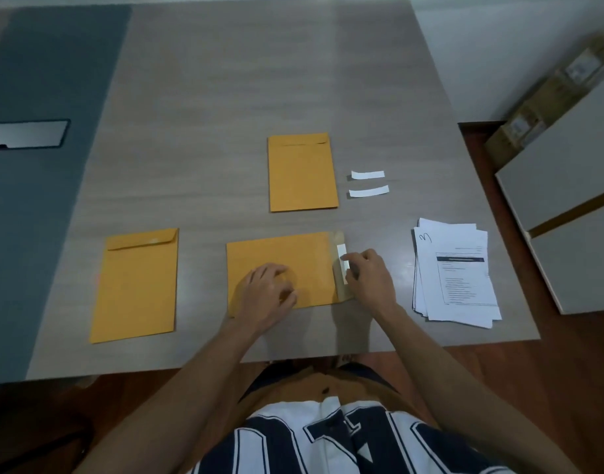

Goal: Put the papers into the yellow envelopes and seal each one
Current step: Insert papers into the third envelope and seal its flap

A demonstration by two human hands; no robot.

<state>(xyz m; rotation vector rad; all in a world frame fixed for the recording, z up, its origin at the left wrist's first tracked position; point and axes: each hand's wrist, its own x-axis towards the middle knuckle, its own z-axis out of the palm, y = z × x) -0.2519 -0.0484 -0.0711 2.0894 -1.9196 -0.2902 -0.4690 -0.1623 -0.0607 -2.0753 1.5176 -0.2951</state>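
Head cam: left hand (267,291) lies flat, fingers relaxed, pinning the sideways yellow envelope (280,273) at 6 o'clock on the desk (225,97). Right hand (369,273) fingers pinch the white peel strip (342,265) on its flap. Yank too hard and the flap could tear or stick crooked. Paper stack (456,271) sits near the desk's 3 o'clock edge, easy to elbow off; open room toward 12.

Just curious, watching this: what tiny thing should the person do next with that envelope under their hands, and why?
Probably peel the white strip off the open flap. The right hand has its fingertips on that strip, the left hand presses the middle envelope flat, and two peeled-looking strips already lie on the table.
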